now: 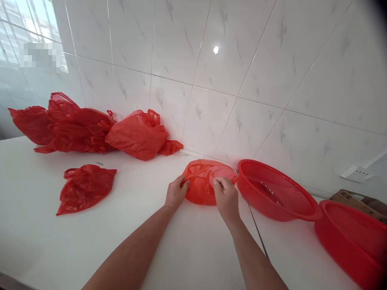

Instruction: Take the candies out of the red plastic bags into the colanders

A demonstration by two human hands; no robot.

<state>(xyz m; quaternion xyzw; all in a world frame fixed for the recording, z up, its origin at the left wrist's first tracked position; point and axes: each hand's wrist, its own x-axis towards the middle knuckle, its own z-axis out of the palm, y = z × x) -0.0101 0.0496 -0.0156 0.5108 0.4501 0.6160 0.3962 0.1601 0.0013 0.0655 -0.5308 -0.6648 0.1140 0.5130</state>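
A red plastic bag lies on the white table, between my two hands and close to the tiled wall. My left hand pinches the left side of its opening. The fingers of my right hand are closed on the bag's right side. Its upper edge is stretched between both hands, and the film is thin and partly see-through. What is inside it cannot be made out.
Several full red bags stand along the wall at the left. Another red bag lies at the front left. Two red baskets, one nearer and one farther right, sit at the right. Behind them is a cardboard box.
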